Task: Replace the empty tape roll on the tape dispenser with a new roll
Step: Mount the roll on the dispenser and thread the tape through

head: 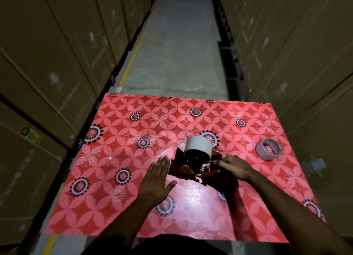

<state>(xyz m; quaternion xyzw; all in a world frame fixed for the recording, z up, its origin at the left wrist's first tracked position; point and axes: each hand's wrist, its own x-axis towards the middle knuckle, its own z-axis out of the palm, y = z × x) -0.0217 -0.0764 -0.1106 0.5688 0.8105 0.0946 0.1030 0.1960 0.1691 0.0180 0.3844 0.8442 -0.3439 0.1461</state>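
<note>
New roll: the white tape roll [198,146] sits on my tape dispenser [193,168], standing up from its far end, so I judge the swap itself done and the threading still to do.
Old roll: the used-up core [269,149] lies on the red floral table cover [118,140], well off to my right, apart from everything.
My right hand [234,167]: fingers pinched at the roll's lower right edge, seemingly on the loose tape end; too blurred for me to be sure the tape is actually in the pinch.
My left hand [155,180]: open and flat, holding nothing, fingertips just beside the dispenser's left side; I cannot tell whether they touch it.
Risk, slipping: if I pull the tape while my left hand is not pressing the frame, the dispenser could skid or tip.
Risk, sticking: the free end could fold onto itself or cling to the roll.
Risk, cutter: my fingers work close to the metal parts; a toothed blade there could nick them.
</note>
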